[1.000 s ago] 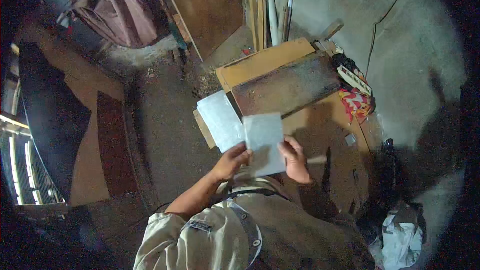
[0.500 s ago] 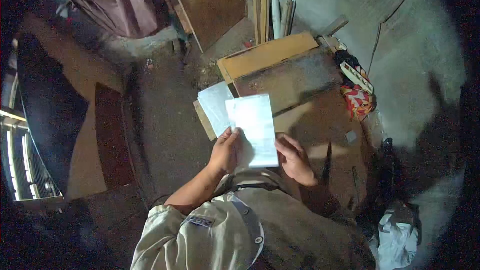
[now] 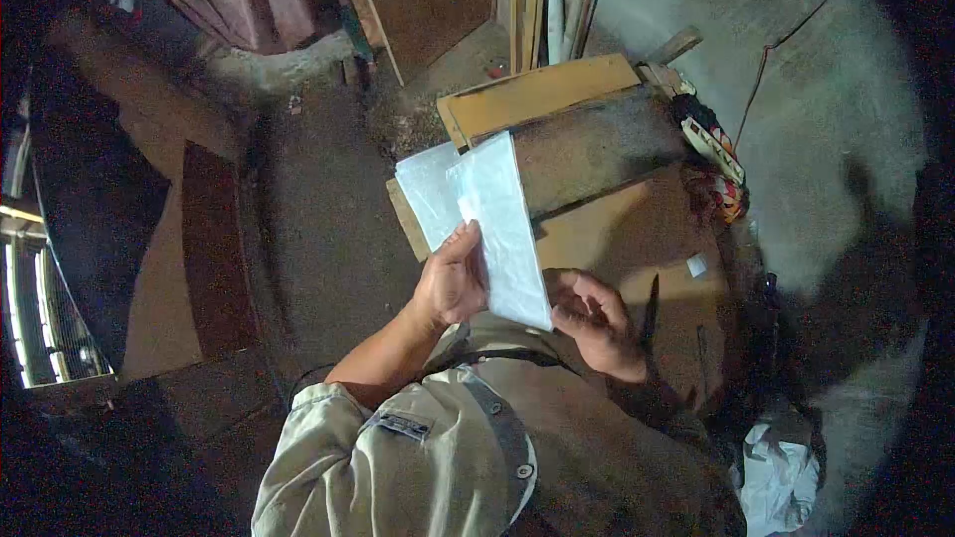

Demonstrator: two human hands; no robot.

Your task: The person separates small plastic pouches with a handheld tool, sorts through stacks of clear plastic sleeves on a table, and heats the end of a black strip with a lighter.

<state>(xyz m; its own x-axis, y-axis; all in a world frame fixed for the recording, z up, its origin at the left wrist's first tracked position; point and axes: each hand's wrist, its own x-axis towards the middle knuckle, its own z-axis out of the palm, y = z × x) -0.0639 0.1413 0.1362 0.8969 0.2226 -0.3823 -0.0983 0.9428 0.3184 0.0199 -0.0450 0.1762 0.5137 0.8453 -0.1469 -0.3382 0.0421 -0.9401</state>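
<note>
A flat, pale, translucent plastic sheet or bag [image 3: 505,239] is held in front of my body, tilted with its upper end away from me. My left hand [image 3: 453,273] grips its left edge, thumb on top. At its lower right corner is my right hand [image 3: 597,323], its fingers curled in and touching the edge. Beyond the left hand lies a stack of similar pale sheets [image 3: 426,189] on the left end of the boards, partly covered by the held one. Whether the held piece is one layer or several I cannot tell.
Yellowish boards [image 3: 547,97] and a brown wooden surface [image 3: 597,144] lie ahead. A power strip [image 3: 711,149] rests beside patterned cloth [image 3: 724,197] on the right. A small white piece [image 3: 696,266] lies on the table. Wood strips [image 3: 527,10] lean at the wall; a white bag [image 3: 781,477] is lower right.
The held plastic sheet has turned so its upper end leans further left and away. My right hand has shifted slightly right and down, its fingers now curled at the lower corner.
</note>
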